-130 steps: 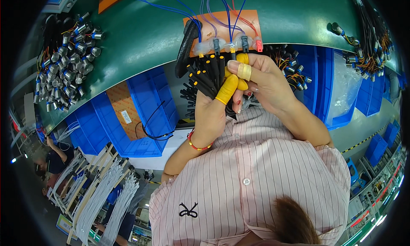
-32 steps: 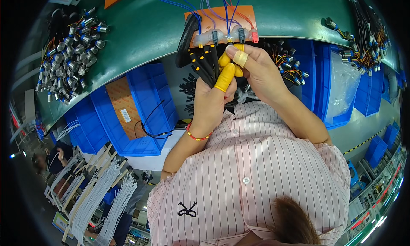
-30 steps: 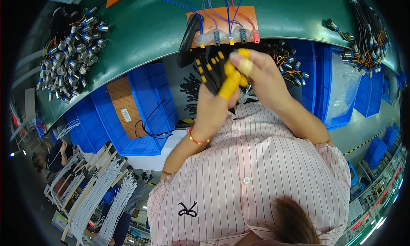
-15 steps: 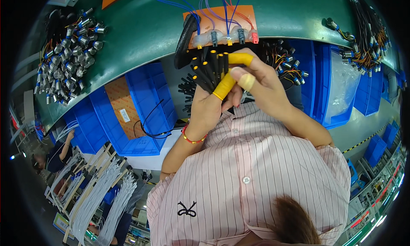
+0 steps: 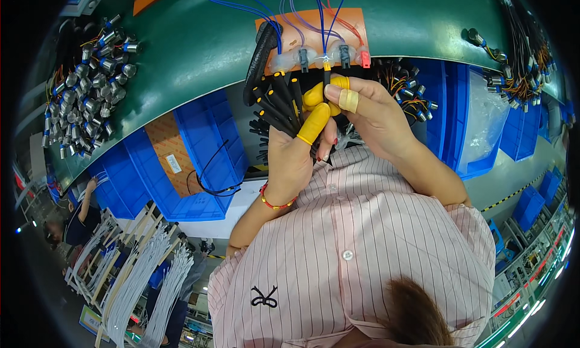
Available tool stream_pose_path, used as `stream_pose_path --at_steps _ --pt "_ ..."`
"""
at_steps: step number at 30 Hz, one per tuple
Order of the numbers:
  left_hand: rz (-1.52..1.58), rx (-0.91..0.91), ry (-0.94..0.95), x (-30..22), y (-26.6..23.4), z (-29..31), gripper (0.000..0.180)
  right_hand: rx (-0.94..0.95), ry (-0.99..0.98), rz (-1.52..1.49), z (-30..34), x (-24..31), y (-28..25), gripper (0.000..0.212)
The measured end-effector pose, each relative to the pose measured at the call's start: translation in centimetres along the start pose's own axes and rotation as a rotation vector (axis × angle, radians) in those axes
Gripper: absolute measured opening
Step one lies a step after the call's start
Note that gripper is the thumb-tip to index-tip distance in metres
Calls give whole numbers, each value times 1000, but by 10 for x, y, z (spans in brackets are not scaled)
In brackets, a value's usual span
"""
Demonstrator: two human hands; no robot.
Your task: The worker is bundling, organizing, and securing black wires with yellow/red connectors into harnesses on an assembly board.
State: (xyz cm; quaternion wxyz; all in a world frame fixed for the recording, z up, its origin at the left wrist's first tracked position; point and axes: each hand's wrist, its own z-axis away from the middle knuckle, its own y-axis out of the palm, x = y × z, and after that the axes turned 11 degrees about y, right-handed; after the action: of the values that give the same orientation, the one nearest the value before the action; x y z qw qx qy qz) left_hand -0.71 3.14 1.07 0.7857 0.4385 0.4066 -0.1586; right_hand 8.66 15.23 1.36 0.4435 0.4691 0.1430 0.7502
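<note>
L hand (image 5: 293,157) closed round blk yellow-tipped leads (image 5: 279,100), R hand (image 5: 380,118) pinching one blk lead (image 5: 327,78), tip up at orange board (image 5: 312,38), near edge of counter (image 5: 199,46); forearms angled in. Metal-capped parts (image 5: 90,88) piled at counter's L end.

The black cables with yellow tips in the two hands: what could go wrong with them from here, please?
The bundle of black cables is spread unevenly in the left hand, so one might slip out. The right hand pinches a single black cable at the edge of the orange board; a sideways push could strain its tip. The blue wires above might get snagged.
</note>
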Motion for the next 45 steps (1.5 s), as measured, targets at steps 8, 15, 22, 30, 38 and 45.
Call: stream_pose_path --at_steps 8,15,22,30,38,45 --pt "1 24 -24 -3 -1 -2 24 7 16 -43 1 4 0 29" --pt "12 -49 46 0 8 -3 15 131 67 -253 -7 -3 -8 28" --pt "9 -26 82 1 10 -9 11 123 29 -198 -11 -2 -11 28" --pt "-59 -32 34 -4 12 -4 19 -121 -22 132 -3 1 5 30" --pt "-250 140 -36 -6 4 10 21 -180 -88 226 5 0 6 29" --pt "-409 -20 342 5 1 9 29 -285 -4 -227 11 -8 -26 23"
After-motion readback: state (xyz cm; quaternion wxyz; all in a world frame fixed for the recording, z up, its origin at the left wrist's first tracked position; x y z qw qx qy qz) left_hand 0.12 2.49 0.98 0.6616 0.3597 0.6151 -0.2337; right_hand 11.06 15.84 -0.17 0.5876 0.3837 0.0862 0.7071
